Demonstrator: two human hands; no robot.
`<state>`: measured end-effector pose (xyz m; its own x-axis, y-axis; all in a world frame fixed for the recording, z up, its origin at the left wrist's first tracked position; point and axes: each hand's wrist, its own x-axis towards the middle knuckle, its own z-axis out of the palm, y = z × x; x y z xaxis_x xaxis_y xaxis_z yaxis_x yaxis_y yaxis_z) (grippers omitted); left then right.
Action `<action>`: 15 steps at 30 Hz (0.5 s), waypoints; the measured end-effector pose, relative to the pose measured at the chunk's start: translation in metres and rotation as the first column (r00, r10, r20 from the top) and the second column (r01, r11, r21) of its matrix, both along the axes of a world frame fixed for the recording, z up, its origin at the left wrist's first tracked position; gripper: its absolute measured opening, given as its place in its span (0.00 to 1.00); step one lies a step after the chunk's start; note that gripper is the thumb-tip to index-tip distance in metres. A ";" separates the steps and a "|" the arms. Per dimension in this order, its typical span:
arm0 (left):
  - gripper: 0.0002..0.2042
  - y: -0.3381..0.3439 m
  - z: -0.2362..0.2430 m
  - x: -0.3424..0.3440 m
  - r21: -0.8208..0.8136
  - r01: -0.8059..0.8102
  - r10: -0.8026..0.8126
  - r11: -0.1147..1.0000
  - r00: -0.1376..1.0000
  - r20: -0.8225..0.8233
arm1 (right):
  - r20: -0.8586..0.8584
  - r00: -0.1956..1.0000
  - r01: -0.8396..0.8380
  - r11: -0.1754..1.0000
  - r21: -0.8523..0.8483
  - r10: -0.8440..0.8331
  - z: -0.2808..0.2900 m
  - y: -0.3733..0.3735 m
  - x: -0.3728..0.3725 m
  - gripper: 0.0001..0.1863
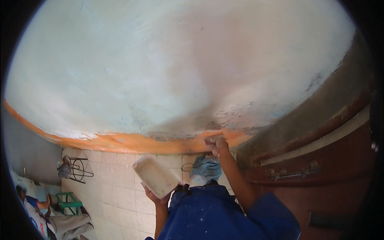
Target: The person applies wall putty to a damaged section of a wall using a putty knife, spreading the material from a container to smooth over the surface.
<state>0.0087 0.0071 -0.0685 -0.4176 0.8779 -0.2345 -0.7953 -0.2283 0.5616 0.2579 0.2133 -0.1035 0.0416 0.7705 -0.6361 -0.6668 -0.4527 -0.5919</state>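
My left hand [152, 195] grips a shallow, pale rectangular tub [155, 175] with dried residue inside, held tilted below the wall. My right hand [216, 144] is raised at the orange band [108, 142] along the bottom of the pale, patchy wall [120, 68], its fingers curled; what they hold, if anything, I cannot make out. Just above that hand the wall is stained and flaking. Under it, a blue-grey cloth [206, 167] lies bunched by a thin metal ring, partly hidden by my blue clothing.
At lower left another person [44, 216] sits beside a green plastic stool [68, 200]. A round metal stool [80, 168] with a dark bundle stands by the grey side wall on the tiled floor [120, 180]. A red-brown door [332, 160] with a metal latch is on my right.
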 end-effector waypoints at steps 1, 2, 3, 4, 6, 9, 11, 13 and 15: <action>0.26 -0.002 -0.009 -0.004 -0.014 -0.017 0.016 1.000 0.999 -0.049 | -0.053 0.996 0.073 0.997 -0.007 -0.073 0.020 0.016 -0.005 0.08; 0.27 -0.001 -0.016 -0.008 -0.022 -0.031 0.028 0.999 0.995 -0.096 | -0.102 0.983 0.149 0.989 -0.012 -0.150 0.053 0.031 -0.010 0.06; 0.27 0.000 -0.019 -0.009 -0.030 -0.045 0.041 0.999 0.989 -0.141 | -0.123 0.978 0.170 0.985 0.022 -0.166 0.077 0.037 -0.012 0.05; 0.27 0.001 -0.015 -0.006 -0.021 -0.043 0.042 0.999 0.997 -0.062 | -0.142 0.972 0.195 0.980 0.052 -0.186 0.098 0.039 -0.011 0.04; 0.27 0.006 0.010 0.005 -0.001 -0.048 0.048 0.999 0.994 0.098 | -0.177 0.968 0.203 0.969 0.144 -0.177 0.132 0.026 -0.009 0.03; 0.26 0.002 0.052 0.020 -0.124 -0.048 0.053 0.991 0.998 0.041 | -0.211 0.969 0.190 0.939 0.285 -0.132 0.165 -0.014 -0.002 0.05; 0.25 -0.005 0.041 0.017 -0.048 -0.008 0.009 0.999 1.000 0.013 | -0.257 0.951 0.252 0.909 0.332 -0.170 0.179 -0.034 -0.004 0.08; 0.24 -0.004 0.036 0.014 0.025 0.019 -0.020 1.000 0.997 0.068 | -0.142 0.970 0.224 0.951 0.212 -0.197 0.153 -0.049 -0.007 0.08; 0.25 -0.001 0.050 0.019 0.001 -0.004 0.004 1.000 0.977 0.212 | -0.091 0.986 0.144 0.987 0.075 -0.137 0.102 -0.056 -0.006 0.08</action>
